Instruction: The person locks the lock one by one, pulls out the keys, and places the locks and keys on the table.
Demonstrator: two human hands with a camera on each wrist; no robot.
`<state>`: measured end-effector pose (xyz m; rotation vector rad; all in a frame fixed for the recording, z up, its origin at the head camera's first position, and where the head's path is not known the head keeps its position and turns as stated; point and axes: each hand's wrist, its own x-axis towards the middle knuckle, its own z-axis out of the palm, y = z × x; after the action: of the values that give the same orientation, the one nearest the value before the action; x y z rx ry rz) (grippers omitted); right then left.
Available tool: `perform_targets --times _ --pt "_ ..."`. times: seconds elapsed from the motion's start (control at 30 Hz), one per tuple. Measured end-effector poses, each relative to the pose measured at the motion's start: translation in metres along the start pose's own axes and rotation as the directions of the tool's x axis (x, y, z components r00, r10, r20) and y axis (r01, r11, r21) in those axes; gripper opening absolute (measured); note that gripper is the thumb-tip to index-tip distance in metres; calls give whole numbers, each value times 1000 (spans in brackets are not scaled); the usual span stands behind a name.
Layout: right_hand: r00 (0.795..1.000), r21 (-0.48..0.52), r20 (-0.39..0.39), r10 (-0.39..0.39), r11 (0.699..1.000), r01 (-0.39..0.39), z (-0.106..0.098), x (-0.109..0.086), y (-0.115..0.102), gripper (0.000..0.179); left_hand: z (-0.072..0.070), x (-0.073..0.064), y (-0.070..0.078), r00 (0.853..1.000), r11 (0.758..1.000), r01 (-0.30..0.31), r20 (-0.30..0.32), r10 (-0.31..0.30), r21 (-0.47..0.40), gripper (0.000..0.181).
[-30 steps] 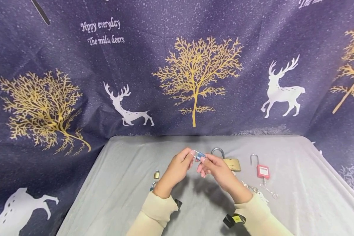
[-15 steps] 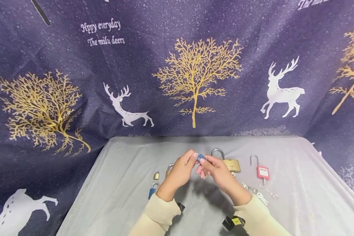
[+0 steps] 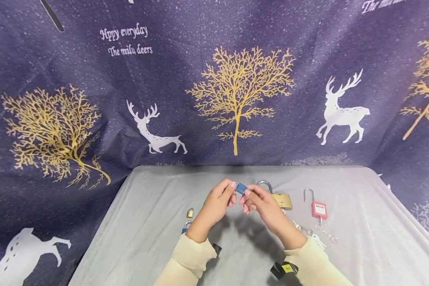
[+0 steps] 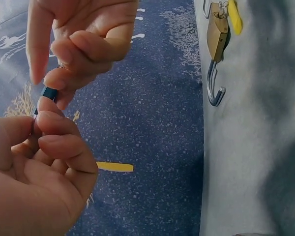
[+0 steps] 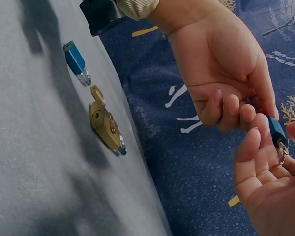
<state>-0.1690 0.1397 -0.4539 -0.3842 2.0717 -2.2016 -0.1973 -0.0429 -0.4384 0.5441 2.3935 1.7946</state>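
A small blue padlock [image 3: 241, 188] is held up between both hands over the table. My left hand [image 3: 216, 202] pinches its silver shackle end with thumb and fingers. My right hand [image 3: 264, 204] grips the other end of the blue body between thumb and forefinger. In the right wrist view, small metal pieces [image 5: 282, 148], perhaps a key, stick out of the body on the right hand's side. Fingers cover much of the padlock in the left wrist view, and whether its shackle is locked down I cannot tell.
Right of the hands lie a large brass padlock [image 3: 282, 201] with raised shackle, a red padlock [image 3: 319, 209] and loose keys [image 3: 316, 239]. Left lie a tiny brass padlock [image 3: 190, 213] and another blue padlock [image 3: 184, 230], partly behind the sleeve. The right wrist view shows another brass padlock [image 5: 105, 125].
The left fingers moved in close against the blue padlock's body, then drew back left. Less of the shackle shows between fingers and body than a second ago. The right hand stays nearly still.
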Motion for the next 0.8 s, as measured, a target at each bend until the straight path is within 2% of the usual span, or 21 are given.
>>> perform_targets --times 0.1,0.2,0.43,0.8 --pt "998 -4 -64 -19 1000 19 0 0 -1 23 -1 1 0 1000 999 5 -7 -6 -37 40" --pt "994 -7 -96 -45 999 45 0 1 -3 19 -2 2 -1 1000 998 11 -12 -12 -64 39" --pt "994 19 -71 -84 996 86 0 0 -3 21 -2 1 -1 1000 994 23 -16 -25 -105 37" --pt "986 45 -93 -138 989 142 3 -2 -4 21 2 -1 2 999 987 18 -38 -24 -162 31"
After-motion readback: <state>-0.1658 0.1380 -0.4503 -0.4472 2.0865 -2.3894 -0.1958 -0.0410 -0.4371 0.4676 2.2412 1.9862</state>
